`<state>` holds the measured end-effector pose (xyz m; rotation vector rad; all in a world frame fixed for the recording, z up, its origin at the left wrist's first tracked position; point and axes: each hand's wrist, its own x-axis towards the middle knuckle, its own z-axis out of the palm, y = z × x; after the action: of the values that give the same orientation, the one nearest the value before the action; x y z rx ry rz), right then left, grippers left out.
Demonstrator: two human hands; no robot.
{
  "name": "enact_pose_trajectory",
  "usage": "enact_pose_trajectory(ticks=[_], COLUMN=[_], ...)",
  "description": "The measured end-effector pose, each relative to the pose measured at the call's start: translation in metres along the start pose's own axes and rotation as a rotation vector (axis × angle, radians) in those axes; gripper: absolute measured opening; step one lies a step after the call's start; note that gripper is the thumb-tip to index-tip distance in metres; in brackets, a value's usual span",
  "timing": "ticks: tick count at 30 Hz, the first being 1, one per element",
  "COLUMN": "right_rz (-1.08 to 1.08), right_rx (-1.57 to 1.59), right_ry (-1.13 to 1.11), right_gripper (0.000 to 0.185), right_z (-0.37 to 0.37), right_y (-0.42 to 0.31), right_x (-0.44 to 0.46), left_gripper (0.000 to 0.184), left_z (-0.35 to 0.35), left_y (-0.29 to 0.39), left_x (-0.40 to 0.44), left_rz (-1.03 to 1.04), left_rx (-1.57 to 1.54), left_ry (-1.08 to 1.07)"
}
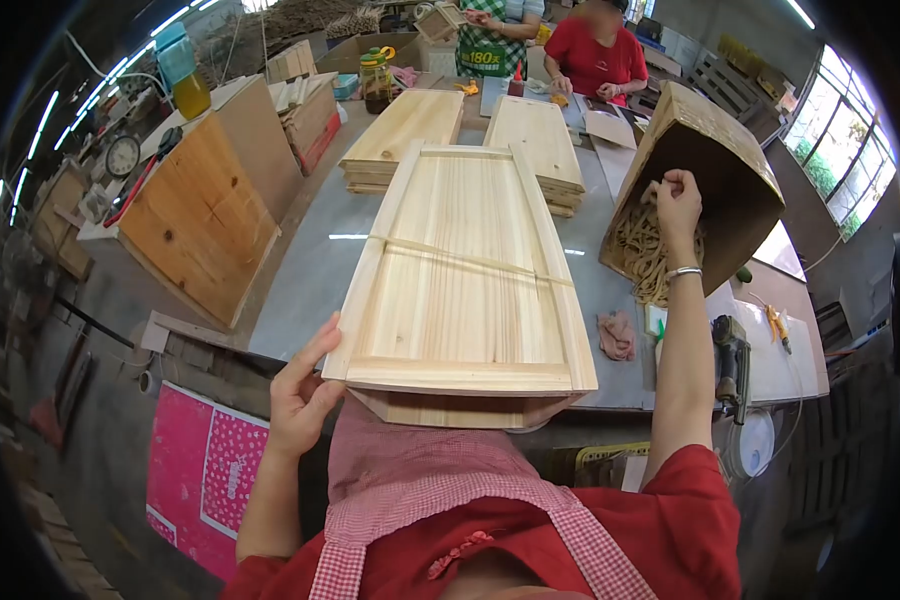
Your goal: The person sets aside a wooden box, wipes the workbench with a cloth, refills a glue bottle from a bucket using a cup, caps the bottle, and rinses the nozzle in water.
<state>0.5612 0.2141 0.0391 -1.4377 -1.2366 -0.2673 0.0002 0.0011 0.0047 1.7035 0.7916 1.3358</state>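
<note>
A pale wooden box-like frame (460, 300) lies in front of me, its near end at the table's front edge, with a light elastic band (450, 255) stretched across it at a slant. My left hand (305, 385) rests against its near left corner, fingers apart. At the right, my right hand (678, 200) is raised at the opening of a cardboard box (750, 150), its fingers pinched together at the top of a heap of tan bands (645, 255). How much of the heap it grips cannot be made out.
Two stacks of boards, left (405, 130) and right (535, 145), stand behind the frame. A pink cloth (616, 335) and a nail gun (731, 365) lie at the right. Large panels (205, 215) stand at left. Two people (598, 55) are across the table.
</note>
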Motion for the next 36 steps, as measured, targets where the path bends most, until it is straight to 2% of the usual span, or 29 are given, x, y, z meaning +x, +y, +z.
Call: enact_pose_trajectory(ticks=[5, 7, 8, 11, 12, 13, 14, 15, 16, 17, 18, 19, 20, 22, 24, 25, 26, 28, 32, 34, 36], right_rz=[-0.072, -0.089, -0.137, -0.341, -0.391, -0.616, -0.731, -0.747, -0.831, -0.811, -0.791, -0.791, -0.765, -0.738, -0.649, -0.691, -0.673, -0.762, -0.861, -0.752, -0.708], right_rx=[0.004, 0.434, 0.511, 0.597, 0.641, 0.652, 0.755, 0.797, 0.851, 0.85, 0.848, 0.847, 0.779, 0.712, 0.592, 0.602, 0.621, 0.556, 0.453, 0.246, 0.17], right_ry=[-0.064, -0.25, -0.329, -0.612, -0.734, -0.716, -0.75, -0.826, -0.813, -0.822, -0.832, -0.834, -0.926, -1.027, -1.163, -1.097, -1.122, -1.395, -1.171, -0.753, -0.576], right_gripper=[0.012, 0.013, 0.014, 0.019, 0.022, 0.027, 0.031, 0.032, 0.032, 0.03, 0.029, 0.029, 0.026, 0.023, 0.02, 0.02, 0.02, 0.021, 0.033, 0.032, 0.028], right_z=[-0.012, -0.015, -0.018, -0.026, -0.031, -0.027, -0.025, -0.028, -0.037, -0.042, -0.045, -0.051, -0.061, -0.08, -0.101, -0.104, -0.108, -0.119, -0.14, -0.149, -0.155], right_y=[-0.074, -0.115, -0.144, -0.235, -0.262, -0.281, -0.298, -0.311, -0.327, -0.327, -0.326, -0.323, -0.316, -0.307, -0.306, -0.303, -0.302, -0.301, -0.29, -0.254, -0.206], right_x=[0.013, 0.008, -0.001, -0.051, -0.07, -0.088, -0.102, -0.116, -0.123, -0.131, -0.139, -0.142, -0.141, -0.142, -0.148, -0.156, -0.16, -0.168, -0.175, -0.185, -0.167], left_gripper=[0.061, 0.066, 0.07, 0.074, 0.074, 0.068, 0.062, 0.062, 0.049, 0.036, 0.036, 0.022, 0.012, 0.013, 0.017, 0.021, 0.021, 0.026, 0.03, 0.032, 0.032], left_z=[-0.005, -0.014, -0.018, 0.007, 0.024, 0.043, 0.051, 0.045, 0.036, 0.028, 0.023, 0.018, 0.013, 0.001, -0.009, -0.009, -0.01, -0.012, -0.017, -0.037, -0.063], left_y=[0.01, 0.014, 0.018, 0.061, 0.07, 0.078, 0.081, 0.077, 0.07, 0.066, 0.069, 0.076, 0.083, 0.091, 0.09, 0.094, 0.096, 0.097, 0.097, 0.081, 0.061], left_x=[0.003, 0.012, 0.018, 0.057, 0.072, 0.087, 0.098, 0.105, 0.11, 0.11, 0.105, 0.095, 0.085, 0.064, 0.047, 0.041, 0.036, 0.026, 0.01, 0.006, 0.005], left_rz=[-0.085, -0.056, -0.031, 0.272, 0.268, 0.388, 0.509, 0.508, 0.386, 0.264, 0.266, 0.067, -0.137, -0.171, -0.194, -0.187, -0.216, 0.009, 0.406, 0.488, 0.562], left_rx=[-0.078, -0.008, 0.06, 0.483, 0.485, 0.543, 0.6, 0.6, 0.496, 0.388, 0.387, -0.119, -0.626, -0.605, -0.436, -0.332, -0.338, -0.021, 0.714, 0.923, 1.116], left_ry=[-0.039, -0.004, 0.029, 0.076, 0.079, 0.107, 0.135, 0.137, 0.006, -0.123, -0.12, -0.191, -0.251, -0.293, -0.458, -0.444, -0.427, -0.509, -0.457, -0.39, -0.321])
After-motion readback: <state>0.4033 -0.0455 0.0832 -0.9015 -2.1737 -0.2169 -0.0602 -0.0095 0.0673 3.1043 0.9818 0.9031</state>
